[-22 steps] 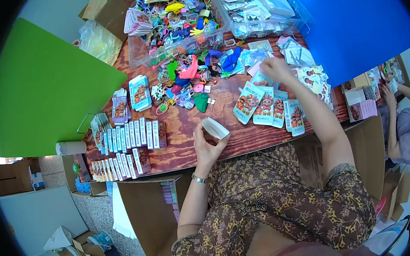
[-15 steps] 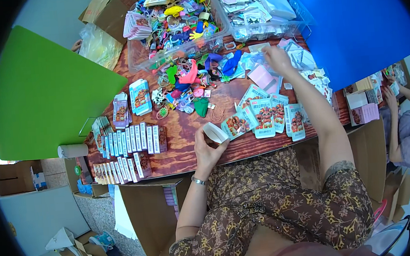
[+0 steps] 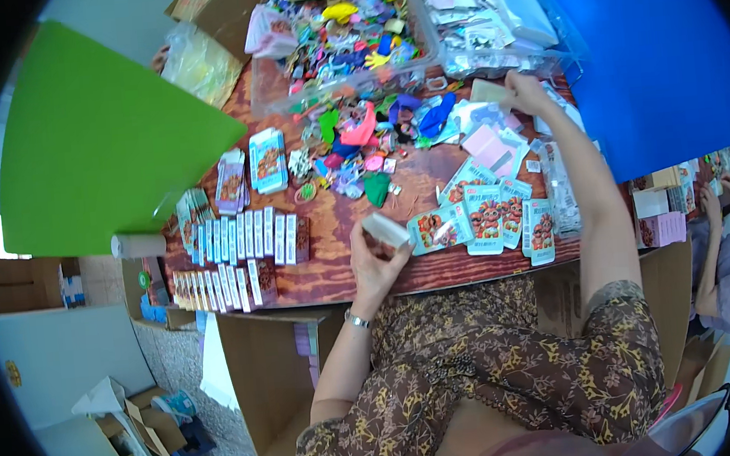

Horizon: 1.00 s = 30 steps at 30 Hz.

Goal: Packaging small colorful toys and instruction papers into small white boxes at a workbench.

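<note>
Head view, left to right: at the left of the frame, two rows of slim boxes (image 3: 257, 235) stand on the worktop (image 3: 326, 274) below a stack of blue cartons (image 3: 268, 163). At centre, under a heap of coloured trinkets (image 3: 360, 127), the left hand (image 3: 375, 263) pinches a small white box (image 3: 387, 229) between thumb and fingers; blur hides whether its end is open. Right of it lie overlapping picture cards (image 3: 484, 221). At upper right, the right hand (image 3: 528, 95) reaches with bent fingers to a pale sheet (image 3: 491, 91); whether it grips anything, I cannot tell. The step looks like picking one-handed while the box is held ready; it calls for separating one thin piece cleanly, the left grip kept light.
</note>
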### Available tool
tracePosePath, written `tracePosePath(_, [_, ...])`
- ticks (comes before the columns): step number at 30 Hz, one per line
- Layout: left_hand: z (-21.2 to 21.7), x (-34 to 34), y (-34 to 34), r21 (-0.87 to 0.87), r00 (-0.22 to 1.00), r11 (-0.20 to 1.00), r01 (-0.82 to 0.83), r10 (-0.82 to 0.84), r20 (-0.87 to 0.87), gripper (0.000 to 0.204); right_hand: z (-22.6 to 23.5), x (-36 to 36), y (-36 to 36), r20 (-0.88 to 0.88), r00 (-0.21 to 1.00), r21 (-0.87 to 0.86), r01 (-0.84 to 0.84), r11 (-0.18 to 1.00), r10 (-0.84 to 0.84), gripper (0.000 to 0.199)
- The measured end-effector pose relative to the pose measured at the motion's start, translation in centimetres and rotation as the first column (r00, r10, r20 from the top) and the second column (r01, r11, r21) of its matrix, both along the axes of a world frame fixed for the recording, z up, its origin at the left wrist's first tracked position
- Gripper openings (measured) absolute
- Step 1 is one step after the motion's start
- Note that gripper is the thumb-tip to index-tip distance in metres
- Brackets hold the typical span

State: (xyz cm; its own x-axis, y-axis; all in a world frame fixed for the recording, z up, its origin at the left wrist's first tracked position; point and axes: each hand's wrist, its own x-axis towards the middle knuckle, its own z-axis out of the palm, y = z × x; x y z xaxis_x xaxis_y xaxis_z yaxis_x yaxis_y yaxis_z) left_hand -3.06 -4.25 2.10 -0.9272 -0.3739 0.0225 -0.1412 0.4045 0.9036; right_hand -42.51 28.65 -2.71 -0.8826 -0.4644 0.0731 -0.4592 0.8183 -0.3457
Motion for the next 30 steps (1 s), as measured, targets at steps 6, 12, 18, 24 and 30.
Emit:
tracePosePath(6, [0.2, -1.9, -1.0, -0.351, 0.982, 0.936, -0.034, -0.035, -0.188, 0.080, 14.3, 12.1, -5.8, -0.138, 0.990, -0.496, -0.105, 0.862, 0.041, 0.017])
tracePosePath(12, [-0.5, -1.9, -0.8, -0.405, 0.962, 0.907, -0.111, -0.004, -0.274, 0.083, 17.8, 24.5, -12.7, -0.039, 0.951, -0.607, -0.267, 0.749, 0.308, 0.017])
tracePosePath(18, [-0.1, -0.8, -0.6, -0.448, 0.944, 0.874, -0.188, 0.034, -0.329, 0.089, 15.7, 26.6, -15.2, -0.275, 0.833, -0.468, -0.552, 0.690, 0.481, 0.017])
tracePosePath(24, [1.1, -0.4, 0.3, -0.589, 0.931, 0.796, -0.142, -0.094, -0.352, 0.088, 14.9, 27.3, -15.5, -0.179, 0.848, -0.458, -0.520, 0.721, 0.499, 0.020])
tracePosePath(30, [0.7, 0.2, 0.1, -0.550, 0.915, 0.819, -0.162, -0.085, -0.395, 0.085, 12.5, 29.7, -17.0, -0.523, 0.694, -0.050, -0.604, 0.795, 0.494, 0.032])
